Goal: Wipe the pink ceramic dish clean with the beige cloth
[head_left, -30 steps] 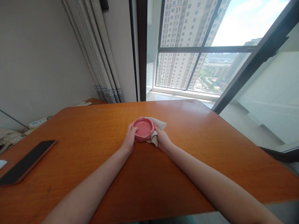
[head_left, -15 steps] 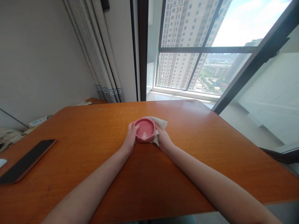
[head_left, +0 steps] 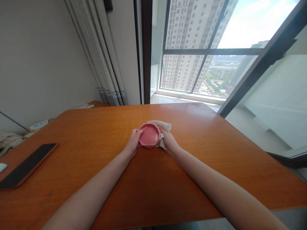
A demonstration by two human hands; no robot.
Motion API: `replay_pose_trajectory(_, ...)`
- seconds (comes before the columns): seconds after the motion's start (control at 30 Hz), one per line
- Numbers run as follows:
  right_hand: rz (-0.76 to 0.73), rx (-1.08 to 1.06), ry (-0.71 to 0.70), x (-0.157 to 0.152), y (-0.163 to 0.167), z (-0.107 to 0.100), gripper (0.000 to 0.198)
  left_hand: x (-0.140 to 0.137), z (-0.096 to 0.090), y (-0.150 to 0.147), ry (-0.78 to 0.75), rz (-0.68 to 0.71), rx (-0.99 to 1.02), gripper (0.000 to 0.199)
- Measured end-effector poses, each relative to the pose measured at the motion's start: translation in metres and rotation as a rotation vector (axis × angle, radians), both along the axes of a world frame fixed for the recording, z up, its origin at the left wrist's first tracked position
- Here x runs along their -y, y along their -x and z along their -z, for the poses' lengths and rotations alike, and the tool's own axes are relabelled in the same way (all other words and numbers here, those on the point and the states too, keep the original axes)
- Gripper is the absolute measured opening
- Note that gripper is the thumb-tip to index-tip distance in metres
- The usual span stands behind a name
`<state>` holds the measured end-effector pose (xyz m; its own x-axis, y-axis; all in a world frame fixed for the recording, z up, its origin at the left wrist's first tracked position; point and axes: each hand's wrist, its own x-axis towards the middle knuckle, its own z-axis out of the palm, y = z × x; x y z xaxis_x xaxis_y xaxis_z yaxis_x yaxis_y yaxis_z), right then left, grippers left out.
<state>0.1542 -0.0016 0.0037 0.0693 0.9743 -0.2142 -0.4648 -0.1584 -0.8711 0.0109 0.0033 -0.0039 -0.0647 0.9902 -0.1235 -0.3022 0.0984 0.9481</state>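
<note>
A shallow pink bowl [head_left: 150,135] with a faceted outer wall is held between my two hands, its open side turned up toward me. My left hand [head_left: 133,140] grips its left side, thumb on the rim. On the right side, my right hand [head_left: 169,140] presses a pale cloth [head_left: 163,125] against the bowl's wall. Part of the cloth spreads out behind the bowl, and a corner hangs below my right fingers. The fingers under the bowl are hidden.
The brown wooden table [head_left: 100,127] stretches around my hands. A flat black panel with a reddish edge [head_left: 28,164] lies at the left, beside a white object [head_left: 3,166] cut off by the frame. Beyond the table stand a curtain [head_left: 100,54] and a large window [head_left: 206,51].
The bowl has turned and tilted slightly in my hands and shifted a little to the right and nearer to me. Both hands keep their hold.
</note>
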Motion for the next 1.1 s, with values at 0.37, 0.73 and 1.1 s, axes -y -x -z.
replay_pose_trajectory(0.37,-0.302,-0.165,0.019,0.015,0.022,0.009,0.024,-0.009,0.003,0.006,-0.173,-0.258,0.327,0.027)
replay_pose_trajectory(0.73,-0.037,0.624,-0.370,-0.005,-0.023,-0.008,0.021,-0.004,0.006,-0.002,-0.156,-0.171,0.260,0.026)
replay_pose_trajectory(1.1,0.168,0.182,-0.135,-0.060,-0.080,0.011,0.027,0.007,0.010,-0.007,-0.290,0.288,-0.244,0.057)
